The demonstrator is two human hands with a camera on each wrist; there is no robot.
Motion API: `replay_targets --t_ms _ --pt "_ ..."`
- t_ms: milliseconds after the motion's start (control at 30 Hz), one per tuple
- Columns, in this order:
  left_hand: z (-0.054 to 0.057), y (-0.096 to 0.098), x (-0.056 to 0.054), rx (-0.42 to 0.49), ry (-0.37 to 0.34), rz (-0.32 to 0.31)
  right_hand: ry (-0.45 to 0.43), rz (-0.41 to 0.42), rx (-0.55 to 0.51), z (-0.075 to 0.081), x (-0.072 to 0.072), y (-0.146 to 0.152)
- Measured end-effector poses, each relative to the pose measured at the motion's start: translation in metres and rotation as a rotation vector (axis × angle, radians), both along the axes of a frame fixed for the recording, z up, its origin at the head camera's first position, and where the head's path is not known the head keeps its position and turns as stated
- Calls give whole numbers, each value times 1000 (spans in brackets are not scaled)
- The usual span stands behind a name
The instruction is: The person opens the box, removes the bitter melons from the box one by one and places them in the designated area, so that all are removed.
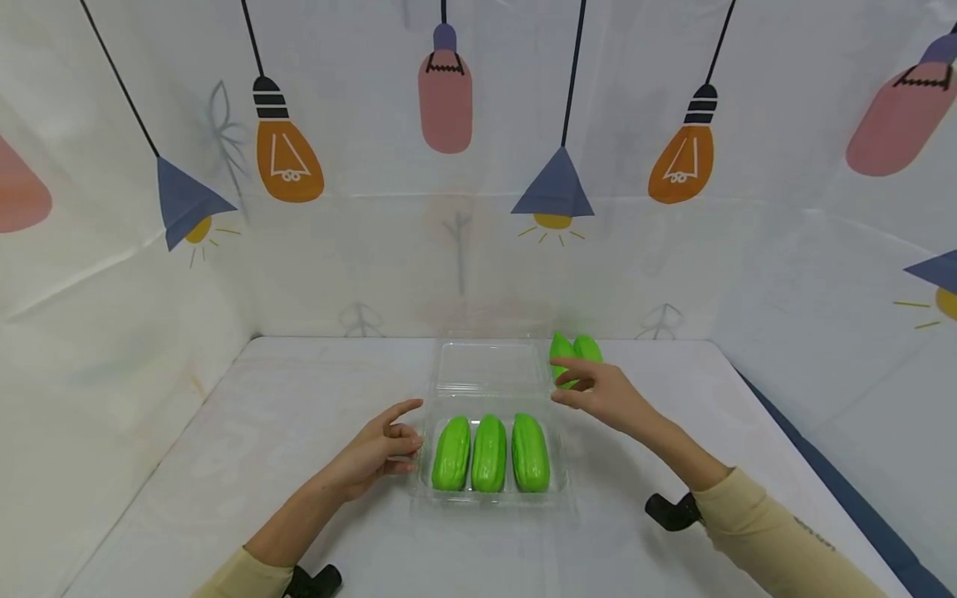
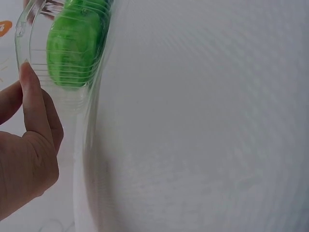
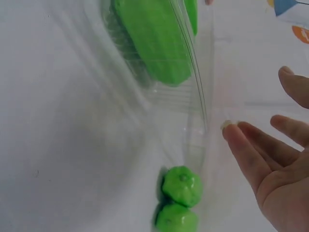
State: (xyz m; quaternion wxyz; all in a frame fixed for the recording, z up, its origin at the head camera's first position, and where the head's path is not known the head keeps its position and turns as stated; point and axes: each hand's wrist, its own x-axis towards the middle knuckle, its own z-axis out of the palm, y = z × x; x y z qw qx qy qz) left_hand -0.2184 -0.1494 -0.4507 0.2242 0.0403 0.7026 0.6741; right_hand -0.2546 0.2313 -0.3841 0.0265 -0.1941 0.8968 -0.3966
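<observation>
A clear plastic clamshell box stands with its lid folded back, away from the person. Three ribbed green cucumber-like vegetables lie side by side in its base. At the box's left side is my left hand, fingertips right at the rim; the left wrist view shows one fairly straight finger against the clear wall. My right hand hovers by the lid's right edge with fingers loosely bent and nothing in them. Two more green vegetables lie beyond it, partly hidden by that hand in the head view.
The white table runs back to a white sheet wall printed with lamps. Similar sheets hang at both sides. A black wrist device sticks out at the right sleeve, and another at the left.
</observation>
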Motion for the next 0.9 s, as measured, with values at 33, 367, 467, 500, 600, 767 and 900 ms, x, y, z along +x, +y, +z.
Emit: replay_targets --t_ms 33,367,467,500,600,767,900 --pt "0 0 0 0 -2 3 4 8 13 0 2 -2" --pt "0 -1 -2 8 -2 1 -55 94 92 1 20 -24" --pt "0 -1 -2 11 -6 0 -82 104 125 -1 23 -30" --pt "-1 -1 -2 11 -5 -2 -86 107 138 -2 24 -32" --pt "-1 -1 -1 12 -2 -5 -99 114 170 -5 27 -37" --pt "0 -1 -1 11 -3 -3 -94 120 222 -7 30 -45" --pt "0 -1 -1 11 -3 -6 -60 120 268 -9 31 -50"
